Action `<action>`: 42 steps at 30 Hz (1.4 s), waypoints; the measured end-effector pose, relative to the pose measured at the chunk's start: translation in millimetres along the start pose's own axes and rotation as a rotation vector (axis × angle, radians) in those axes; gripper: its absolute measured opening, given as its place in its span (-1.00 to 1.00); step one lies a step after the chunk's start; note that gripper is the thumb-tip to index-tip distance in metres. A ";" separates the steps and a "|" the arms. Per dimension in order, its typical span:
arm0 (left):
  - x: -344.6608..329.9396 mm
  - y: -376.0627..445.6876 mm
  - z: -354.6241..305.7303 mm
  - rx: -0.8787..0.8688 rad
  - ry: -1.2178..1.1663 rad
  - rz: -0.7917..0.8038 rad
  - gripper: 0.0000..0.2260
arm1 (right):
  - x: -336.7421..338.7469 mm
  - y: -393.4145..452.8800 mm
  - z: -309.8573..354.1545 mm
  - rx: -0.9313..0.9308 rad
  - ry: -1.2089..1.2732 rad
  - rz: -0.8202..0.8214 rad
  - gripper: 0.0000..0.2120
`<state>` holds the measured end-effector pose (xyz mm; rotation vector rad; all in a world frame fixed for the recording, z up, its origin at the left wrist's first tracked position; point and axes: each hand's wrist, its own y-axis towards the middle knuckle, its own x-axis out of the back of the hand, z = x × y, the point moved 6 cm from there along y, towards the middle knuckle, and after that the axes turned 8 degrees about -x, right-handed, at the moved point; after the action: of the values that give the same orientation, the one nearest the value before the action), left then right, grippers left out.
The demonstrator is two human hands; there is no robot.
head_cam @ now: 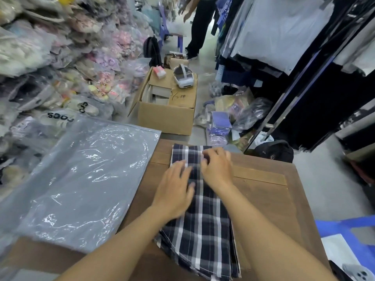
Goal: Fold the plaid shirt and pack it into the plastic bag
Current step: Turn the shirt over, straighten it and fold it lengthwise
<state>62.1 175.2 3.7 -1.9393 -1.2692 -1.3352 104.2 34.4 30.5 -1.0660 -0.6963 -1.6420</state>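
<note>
Shirt: the navy, white and grey plaid cotton shirt (pixel 199 220) lies on the brown wooden surface (pixel 263 199) as 1 long narrow strip, running from the near edge toward the far edge, already folded lengthwise into several layers.
Bag: the large clear, crinkled plastic bag (pixel 87 179) lies flat just to the left of the shirt, overlapping the surface's left side; which end is its mouth I cannot tell.
Left hand: the left hand (pixel 174 189) rests palm down on the strip's middle, fingers spread flat, gripping nothing.
Right hand: the right hand (pixel 217 167) sits further along the strip, fingers curled onto the cloth near its far end; whether it pinches a layer I cannot tell, as motion blur hides the fingertips.
Handling: the cloth looks light, soft and limp, with no stiffness of its own; the stacked layers would likely slide apart if lifted by 1 corner.
Where to hold: judging from the layout, take the far end across its full width with both hands, thumbs under and fingers on top, so all layers travel together when it is folded back toward the near end.
Bag handling: the film looks thin and slippery and probably clings to itself; 1 hand would need to hold its mouth apart while the other slides the folded shirt in flat.
Risk: a loose grip may let the edges fan out at the near end, where the layers already show staggered.
</note>
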 end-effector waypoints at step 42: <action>-74.3 -1.3 -44.0 -0.158 0.198 0.382 0.05 | -61.1 34.3 -71.3 0.230 -0.171 0.350 -0.37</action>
<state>32.6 110.0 -44.6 -1.9705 -0.6752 -1.4138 120.4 -9.9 -57.6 -1.0981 -0.7426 -1.1528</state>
